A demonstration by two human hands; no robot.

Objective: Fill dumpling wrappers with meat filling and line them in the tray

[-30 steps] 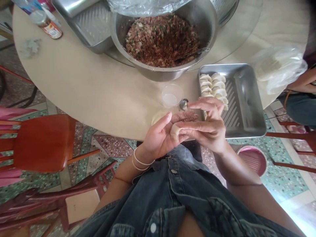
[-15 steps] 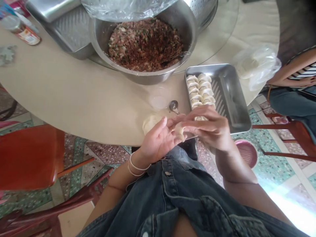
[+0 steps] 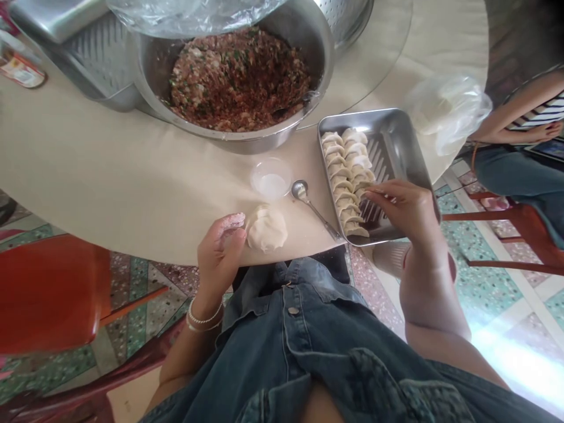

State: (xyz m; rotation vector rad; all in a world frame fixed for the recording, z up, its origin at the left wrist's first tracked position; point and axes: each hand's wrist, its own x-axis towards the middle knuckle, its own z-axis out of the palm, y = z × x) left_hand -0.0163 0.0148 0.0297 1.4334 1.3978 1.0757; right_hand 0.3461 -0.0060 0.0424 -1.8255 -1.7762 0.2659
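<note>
My right hand (image 3: 408, 208) reaches into the metal tray (image 3: 400, 132), its fingertips pinching a dumpling (image 3: 363, 189) at the lower end of the second row. Several folded dumplings (image 3: 341, 176) stand in two rows along the tray's left side. Beside the stack of round dumpling wrappers (image 3: 267, 228), my left hand (image 3: 221, 244) is loosely curled, thumb and floury fingers apart, with nothing visible in it. A spoon (image 3: 314, 208) lies between wrappers and tray. Just behind the wrappers sits a small clear bowl (image 3: 271, 178) with whitish liquid.
A large steel bowl of minced filling (image 3: 238, 82) stands at the back, partly under a plastic bag (image 3: 194, 14). Another metal tray (image 3: 97, 59) and a jar (image 3: 22, 69) are at left. A bagged item (image 3: 445, 108) lies right, near a seated person (image 3: 524, 123).
My right hand has carried the dumpling from my left palm into the tray. My left hand has moved left beside the wrappers. The view has shifted slightly.
</note>
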